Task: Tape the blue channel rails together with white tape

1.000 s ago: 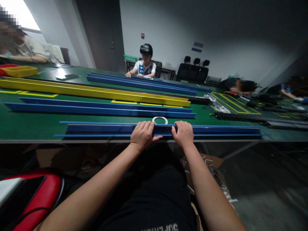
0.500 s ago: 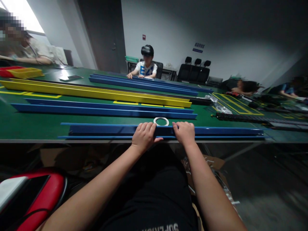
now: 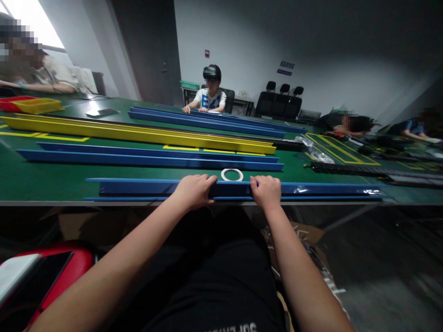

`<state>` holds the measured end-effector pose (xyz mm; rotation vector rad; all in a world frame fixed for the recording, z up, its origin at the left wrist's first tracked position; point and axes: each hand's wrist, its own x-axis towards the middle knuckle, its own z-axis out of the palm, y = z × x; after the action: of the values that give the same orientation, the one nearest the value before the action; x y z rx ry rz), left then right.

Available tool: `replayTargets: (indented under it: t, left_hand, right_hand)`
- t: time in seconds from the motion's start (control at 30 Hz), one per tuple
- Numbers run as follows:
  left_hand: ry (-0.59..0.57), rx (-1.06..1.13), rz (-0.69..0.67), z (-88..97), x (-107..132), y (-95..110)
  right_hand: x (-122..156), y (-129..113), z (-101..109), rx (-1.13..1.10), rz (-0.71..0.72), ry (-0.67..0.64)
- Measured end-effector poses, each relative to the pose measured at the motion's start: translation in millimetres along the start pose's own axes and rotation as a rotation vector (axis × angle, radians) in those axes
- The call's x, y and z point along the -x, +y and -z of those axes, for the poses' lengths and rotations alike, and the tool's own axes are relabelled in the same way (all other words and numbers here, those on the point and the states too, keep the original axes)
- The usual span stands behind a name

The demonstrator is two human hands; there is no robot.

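Observation:
A long blue channel profile lies along the near edge of the green table, its two flanges running left to right. My left hand is wrapped over it left of the middle, fingers on the far flange and thumb at the near one. Farther right, my right hand grips the same channel with curled fingers over its far flange. Just behind the channel, between my hands, a white ring-shaped roll of tape lies flat on the table.
Behind are another blue channel, a yellow channel and more blue channels. Black strips lie at right. A co-worker sits across the table. A red stool stands low at left.
My left hand has slid left along the channel, away from my right hand. The channel has tilted slightly, and glints now show on its right part. My right hand has barely moved.

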<state>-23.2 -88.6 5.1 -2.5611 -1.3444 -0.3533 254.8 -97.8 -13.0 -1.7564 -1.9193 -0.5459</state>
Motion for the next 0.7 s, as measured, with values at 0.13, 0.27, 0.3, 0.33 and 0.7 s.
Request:
replayTargets:
  t: [0.13,0.27,0.3,0.33,0.7]
  left_hand:
    - [0.034,-0.037,0.000,-0.5,4,3]
    - [0.046,-0.019,-0.015,-0.3,7,4]
    - [0.051,-0.009,-0.018,-0.5,7,4]
    - [0.061,0.002,-0.020,-0.7,8,4]
    - [0.124,0.023,-0.064,-0.4,16,9]
  right_hand:
    - [10,0,4,-0.126,-0.061,0.145]
    - [37,-7,4,-0.409,-0.367,0.457]
    - [46,-10,1,-0.531,-0.478,0.501]
    - [54,-14,-1,-0.675,-0.604,0.529]
    - [68,-47,16,-1.822,-1.362,0.076]
